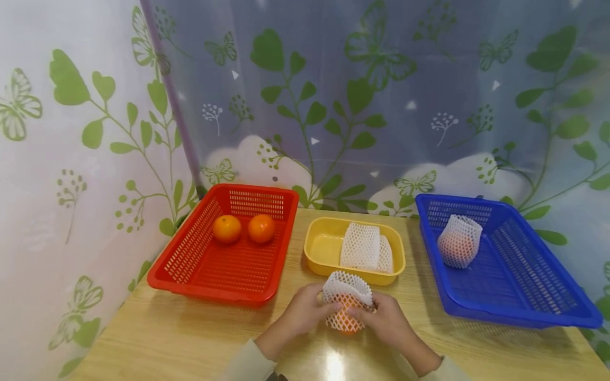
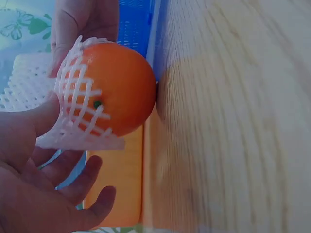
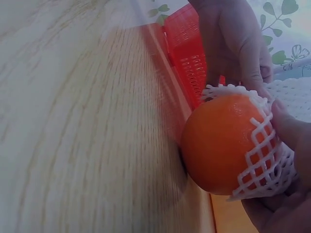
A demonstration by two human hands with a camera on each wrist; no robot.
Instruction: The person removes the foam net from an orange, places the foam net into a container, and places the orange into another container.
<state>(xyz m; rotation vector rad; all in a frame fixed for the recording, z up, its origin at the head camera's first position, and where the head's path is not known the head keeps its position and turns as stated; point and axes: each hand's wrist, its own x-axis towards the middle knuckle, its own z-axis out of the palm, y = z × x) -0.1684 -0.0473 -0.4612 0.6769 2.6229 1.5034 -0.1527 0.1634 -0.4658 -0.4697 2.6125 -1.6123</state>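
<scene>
An orange (image 2: 124,87) sits partly inside a white foam net sleeve (image 1: 347,286) on the table in front of the person. From the left, the left hand (image 1: 305,311) pinches the net, thumb at the front; in the left wrist view its other fingers are loosely bent below the net. The right hand (image 1: 385,316) holds the opposite side of the net, its thumb pressed on the mesh. In the right wrist view, the orange's bare lower part bulges out of the net's open end and seems to touch the wood. Some fingertips are hidden behind the sleeve.
A red basket (image 1: 209,293) with two oranges (image 1: 261,228) stands at the left. Behind the hands is a yellow tray (image 1: 316,264) holding flat foam nets (image 1: 360,246). At the right, a blue basket (image 1: 505,312) contains a netted fruit (image 1: 458,246). A patterned curtain (image 1: 329,106) hangs behind.
</scene>
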